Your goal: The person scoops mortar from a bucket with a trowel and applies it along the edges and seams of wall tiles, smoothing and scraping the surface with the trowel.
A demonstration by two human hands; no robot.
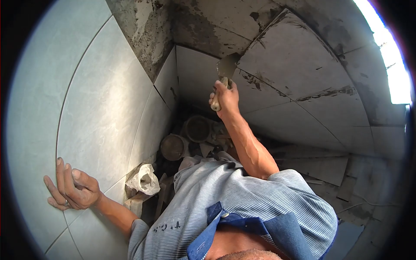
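My right hand point(226, 97) is wrapped round the pale handle of a trowel point(227, 66). Its grey blade lies against the wall near the top edge of a tile point(195, 63), beside the corner. On the left, my left hand point(76, 186) rests by the joint of a large light tile point(104, 95), with its fingers spread and nothing in them. A ring shows on one finger. Dark mortar smears mark a tile point(290, 56) to the right of the trowel.
Two round buckets, one point(172, 147) nearer and one point(198, 129) farther, stand low in the corner. A white plastic bag point(144, 180) sits at the left wall. Rough bare wall point(143, 34) shows above the tiles. Flat slabs point(320, 167) and a cable point(368, 203) lie at right.
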